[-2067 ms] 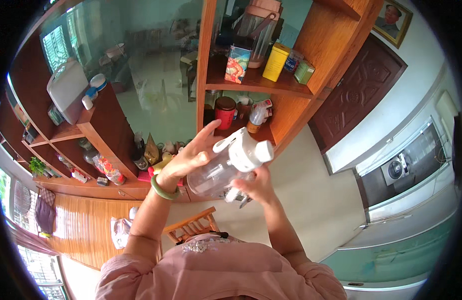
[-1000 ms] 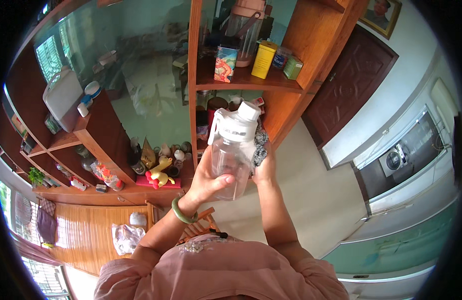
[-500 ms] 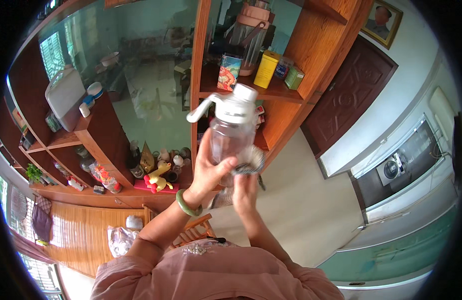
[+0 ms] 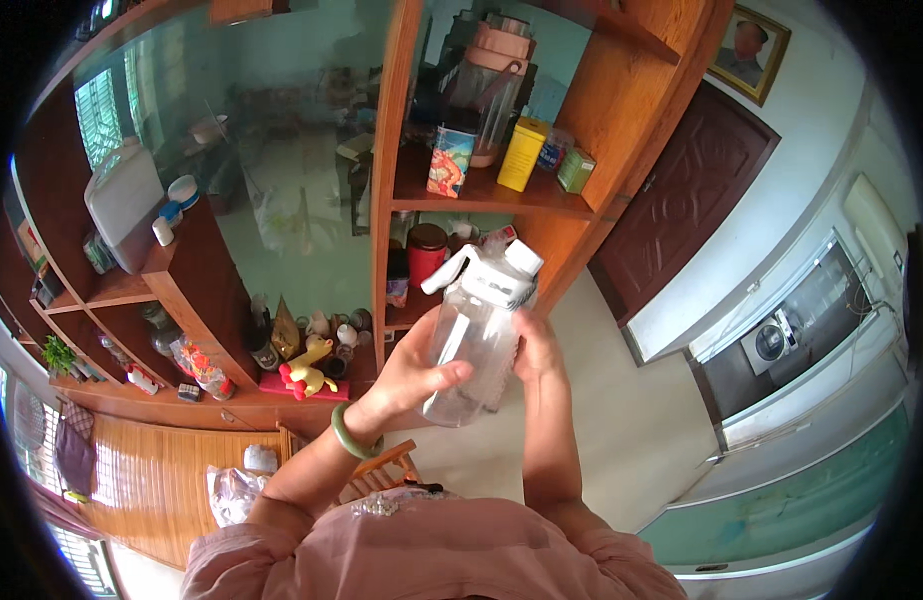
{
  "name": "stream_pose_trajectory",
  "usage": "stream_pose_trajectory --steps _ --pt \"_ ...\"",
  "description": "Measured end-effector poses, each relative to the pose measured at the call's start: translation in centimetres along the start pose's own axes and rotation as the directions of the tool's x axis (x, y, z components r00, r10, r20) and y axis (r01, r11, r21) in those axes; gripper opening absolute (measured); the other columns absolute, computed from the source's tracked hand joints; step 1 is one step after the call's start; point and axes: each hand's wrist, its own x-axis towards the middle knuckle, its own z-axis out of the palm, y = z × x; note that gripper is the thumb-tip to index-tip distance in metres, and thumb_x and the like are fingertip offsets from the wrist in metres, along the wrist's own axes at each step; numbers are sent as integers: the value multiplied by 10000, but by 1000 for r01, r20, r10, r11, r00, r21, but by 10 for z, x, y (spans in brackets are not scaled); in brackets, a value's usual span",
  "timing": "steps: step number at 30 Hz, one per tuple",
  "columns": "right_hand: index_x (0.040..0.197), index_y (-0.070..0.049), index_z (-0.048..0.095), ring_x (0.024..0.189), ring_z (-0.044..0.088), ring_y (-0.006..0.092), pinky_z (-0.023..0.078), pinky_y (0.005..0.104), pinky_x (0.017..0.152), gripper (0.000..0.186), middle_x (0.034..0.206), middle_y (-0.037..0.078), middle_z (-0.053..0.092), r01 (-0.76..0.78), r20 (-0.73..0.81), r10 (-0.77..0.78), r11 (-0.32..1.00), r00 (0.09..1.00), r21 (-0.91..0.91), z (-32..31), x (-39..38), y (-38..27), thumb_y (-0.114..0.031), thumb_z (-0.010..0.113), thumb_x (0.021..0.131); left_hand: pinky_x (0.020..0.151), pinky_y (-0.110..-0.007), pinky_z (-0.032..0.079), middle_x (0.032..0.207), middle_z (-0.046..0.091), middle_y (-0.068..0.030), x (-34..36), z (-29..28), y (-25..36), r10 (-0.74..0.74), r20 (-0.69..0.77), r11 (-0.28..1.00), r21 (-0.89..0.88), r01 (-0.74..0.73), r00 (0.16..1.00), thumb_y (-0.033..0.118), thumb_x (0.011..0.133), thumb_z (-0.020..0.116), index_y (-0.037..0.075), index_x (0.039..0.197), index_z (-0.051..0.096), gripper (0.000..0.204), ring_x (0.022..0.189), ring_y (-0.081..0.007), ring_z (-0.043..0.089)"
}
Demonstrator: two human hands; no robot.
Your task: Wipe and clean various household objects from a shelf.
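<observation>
A clear plastic water bottle (image 4: 464, 345) with a white lid and a white carry loop is tilted in front of my chest, its top leaning right. My left hand (image 4: 414, 370), with a green bangle on the wrist, is closed around the bottle's left side, the thumb lying across the front. At the bottle's right side, just below the lid, my right hand (image 4: 538, 345) presses a greyish cloth (image 4: 523, 296) against it. Most of that cloth is hidden behind the bottle and my fingers.
Ahead stands a wooden shelf unit (image 4: 382, 200) with glass. It holds a large pink-lidded jug (image 4: 487, 90), a yellow tin (image 4: 523, 155), a patterned tin (image 4: 451, 160) and a red canister (image 4: 426, 250). A yellow toy figure (image 4: 310, 370) and small ornaments sit lower left. A wooden chair (image 4: 384, 470) is close below.
The bottle has come lower and nearer my chest. My right hand with the cloth has shifted from the bottle's lower part up its right side toward the lid.
</observation>
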Motion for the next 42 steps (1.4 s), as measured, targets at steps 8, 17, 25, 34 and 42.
stream_pose_trajectory --steps 8,17,25,34,42 --pt "1179 12 396 960 525 170 426 302 836 595 1081 91 523 237 -309 -288 952 906 -194 40 6 16 -85 689 670 817 -421 387 1087 463 -180 7 12 -4 573 -89 119 993 24 815 288 494 791 -7 1245 355 917 966 -329 457" --pt "1168 -3 433 980 520 203 429 349 841 504 1077 100 529 183 -224 -178 983 958 0 8 -6 15 -279 561 767 1015 -354 219 1321 270 -146 21 -18 20 -72 181 997 39 66 981 241 604 779 2 1353 70 1058 1228 -240 266" --pt "1281 10 313 1186 344 228 265 351 985 576 1286 132 362 280 -268 -404 872 874 -402 21 -13 47 -415 372 896 987 -330 298 1285 312 -258 38 -12 -10 341 -60 585 795 -161 938 224 607 752 -31 1343 70 1035 1187 -335 369" --pt "1275 4 310 1143 412 239 329 373 959 628 1248 118 414 276 -267 -299 954 916 -120 10 -12 33 -488 311 885 948 -339 327 1233 347 -103 43 -24 -1 64 -12 989 138 -62 998 233 658 758 48 1309 232 857 1163 -205 343" --pt "1263 43 313 1177 333 284 257 382 975 673 1265 190 341 480 52 -615 557 787 -677 18 -14 35 -503 333 869 977 -340 291 1279 340 -158 50 -9 -26 256 -47 872 443 -209 966 168 620 756 -12 1328 138 957 1188 -252 351"
